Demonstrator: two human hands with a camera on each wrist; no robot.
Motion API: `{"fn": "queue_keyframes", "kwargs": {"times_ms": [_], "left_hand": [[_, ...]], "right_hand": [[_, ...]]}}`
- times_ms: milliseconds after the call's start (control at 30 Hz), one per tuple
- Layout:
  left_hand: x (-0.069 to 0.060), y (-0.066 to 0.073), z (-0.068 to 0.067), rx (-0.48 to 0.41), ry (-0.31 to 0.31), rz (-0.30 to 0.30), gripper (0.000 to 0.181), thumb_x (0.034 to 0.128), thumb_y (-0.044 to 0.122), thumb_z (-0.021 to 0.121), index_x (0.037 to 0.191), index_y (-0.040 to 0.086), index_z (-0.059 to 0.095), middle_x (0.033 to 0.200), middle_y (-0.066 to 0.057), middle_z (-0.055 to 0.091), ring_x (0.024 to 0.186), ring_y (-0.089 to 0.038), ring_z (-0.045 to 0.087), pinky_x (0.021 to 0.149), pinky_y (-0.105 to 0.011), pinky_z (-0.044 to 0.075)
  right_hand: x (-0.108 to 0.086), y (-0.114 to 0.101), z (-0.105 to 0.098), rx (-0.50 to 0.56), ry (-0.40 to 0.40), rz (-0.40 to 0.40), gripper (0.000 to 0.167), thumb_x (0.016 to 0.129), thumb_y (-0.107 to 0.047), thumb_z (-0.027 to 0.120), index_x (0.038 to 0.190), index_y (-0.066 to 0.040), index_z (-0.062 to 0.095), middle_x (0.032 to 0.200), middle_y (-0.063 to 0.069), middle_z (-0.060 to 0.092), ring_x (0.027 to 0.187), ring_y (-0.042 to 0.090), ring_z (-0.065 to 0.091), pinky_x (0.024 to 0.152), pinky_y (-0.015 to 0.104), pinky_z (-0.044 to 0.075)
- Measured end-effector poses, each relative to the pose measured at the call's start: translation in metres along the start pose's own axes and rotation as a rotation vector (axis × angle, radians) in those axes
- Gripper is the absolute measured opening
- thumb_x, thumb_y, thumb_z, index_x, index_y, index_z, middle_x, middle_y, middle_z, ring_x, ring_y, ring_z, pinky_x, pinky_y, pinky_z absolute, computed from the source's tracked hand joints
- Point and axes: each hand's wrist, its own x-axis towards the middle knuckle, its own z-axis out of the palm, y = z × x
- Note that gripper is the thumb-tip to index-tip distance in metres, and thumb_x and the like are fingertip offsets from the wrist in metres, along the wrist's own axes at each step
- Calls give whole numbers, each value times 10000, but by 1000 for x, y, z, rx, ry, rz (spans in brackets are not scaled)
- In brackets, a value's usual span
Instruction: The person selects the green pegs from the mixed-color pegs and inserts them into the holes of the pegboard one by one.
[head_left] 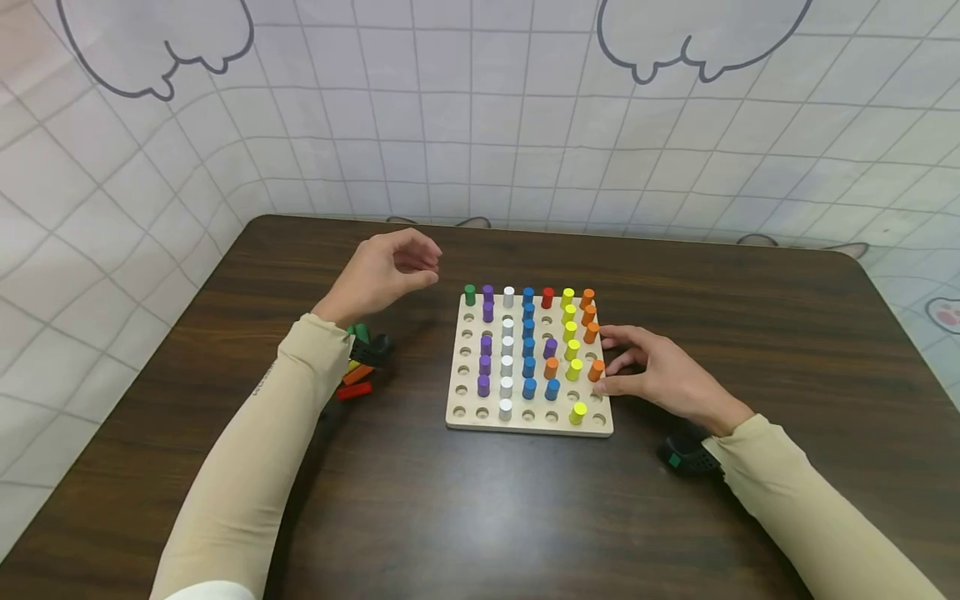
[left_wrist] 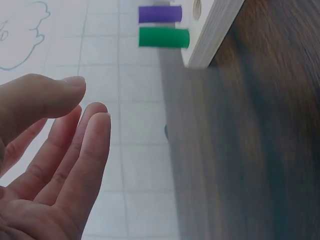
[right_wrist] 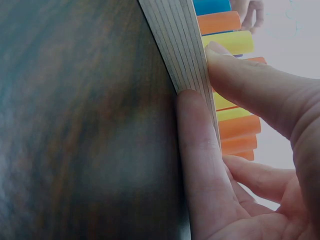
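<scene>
A pale wooden pegboard [head_left: 528, 425] lies on the table with coloured pegs upright in columns, among them purple, white, blue, yellow and orange. At its far left corner stands a green peg [head_left: 470, 295]. My right hand [head_left: 663, 371] grips the board's right edge, thumb on top and a finger along the side, as the right wrist view shows. My left hand [head_left: 386, 271] hovers left of the green peg, clear of the board. Its thumb and loosely bent fingers [left_wrist: 90, 155] stand apart with nothing between them.
Loose pegs, including a red peg [head_left: 354, 391], lie under my left wrist, which partly hides them. Dark wood-grain table [head_left: 375, 508] surrounds the board. A white, grid-patterned backdrop [head_left: 480, 125] hangs behind the table's far edge.
</scene>
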Motion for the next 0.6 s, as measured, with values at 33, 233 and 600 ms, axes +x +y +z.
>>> {"fn": "queue_keyframes", "kwargs": {"times_ms": [33,233,600], "left_hand": [[-2,0,-3,0,2,-1,256,925,119,774,1165,143,686,1119,-58,718,1033,-187,714,908,-343,565],[-12,-4,-21,23,27,-13,237,931,117,763,1154,152,690,1106,-58,722,1019,-169,716,852,-262,550],[-33,-15,-45,119,49,-49,254,933,125,763,1173,154,688,1126,-55,733,1039,-184,729,922,-320,530]], "right_hand": [[0,0,0,-3,-1,-1,914,837,-436,852,1565,-111,405,1430,115,593,1083,190,664,960,335,489],[0,0,-1,-21,3,4,913,834,-439,854,1560,-105,412,1425,108,600,1084,196,662,966,338,487],[0,0,-1,-40,3,-13,919,836,-470,845,1559,-102,412,1423,111,606,1086,195,662,959,344,478]]}}
